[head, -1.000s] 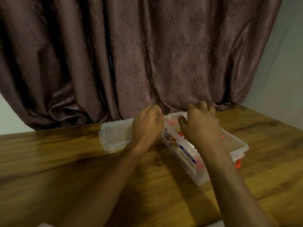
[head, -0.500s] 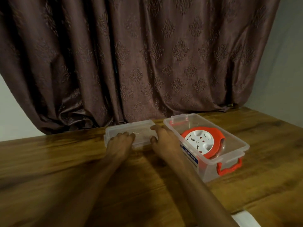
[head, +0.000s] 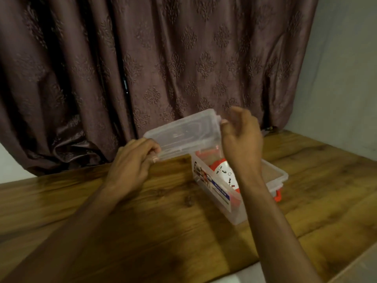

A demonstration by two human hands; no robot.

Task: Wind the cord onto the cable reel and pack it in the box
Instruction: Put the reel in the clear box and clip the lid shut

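nearest, at 6 o'clock, a pale scrap of something (head: pixel 234 277) pokes over the edge of the wooden table (head: pixel 81 201); i cannot tell what it is. further in, toward 4 o'clock of centre, the clear box (head: pixel 271 172) sits open on the wood with the red-and-white cable reel (head: pixel 224 170) inside it, part hidden by the right forearm; an orange latch (head: pixel 277 198) shows at its near right end.

half a second ago the lid (head: pixel 183 133) lay flat on the table at the box's 9 o'clock with both hands resting on it. now it is up in the air, tilted, its right end above the box's far end. the left hand (head: pixel 130 164) has fingers and thumb curled round the lid's lower left corner; the right hand (head: pixel 241 137) pinches its upper right end, other fingers loosely spread.

so the reel looks packed, and closing is the step in hand: the lid likely has to swing toward 3 o'clock and settle square on the rim. behind, at 12 o'clock, hangs a brown patterned curtain (head: pixel 163 58).
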